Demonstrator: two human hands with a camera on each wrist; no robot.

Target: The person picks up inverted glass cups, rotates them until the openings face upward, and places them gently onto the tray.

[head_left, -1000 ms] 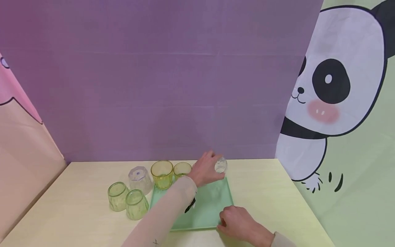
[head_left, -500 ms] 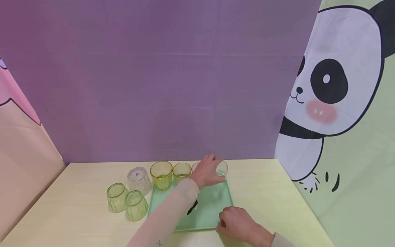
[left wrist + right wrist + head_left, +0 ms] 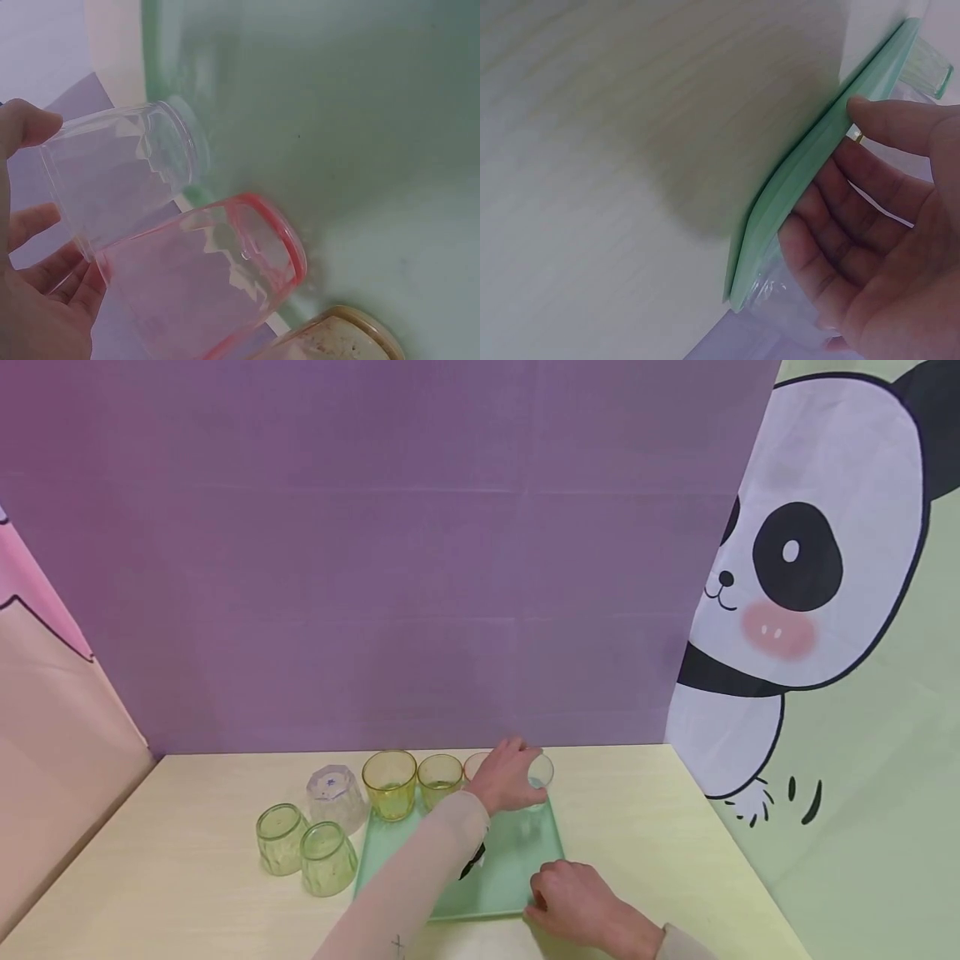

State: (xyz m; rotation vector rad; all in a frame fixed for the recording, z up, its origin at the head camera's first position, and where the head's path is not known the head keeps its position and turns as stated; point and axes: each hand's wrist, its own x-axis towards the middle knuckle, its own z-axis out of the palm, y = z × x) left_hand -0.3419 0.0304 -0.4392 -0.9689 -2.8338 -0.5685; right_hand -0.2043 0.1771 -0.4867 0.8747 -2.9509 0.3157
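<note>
Shifts the clear tumbler slightly right since a second ago, pinching its rim with the left hand at the far right corner of the green tray, just beside the pink tumbler; pinches the tray's near right corner with the right hand.

Left sleeve pale beige, dark cross mark; right sleeve beige; fingers bare

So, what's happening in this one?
The person's left hand grips a clear glass at the back right corner of the green tray; the right hand holds the tray's near right corner. A pink-rimmed glass and two yellow glasses line the tray's back edge. Left of it, two green glasses and a lilac-tinted glass stand on the table.
</note>
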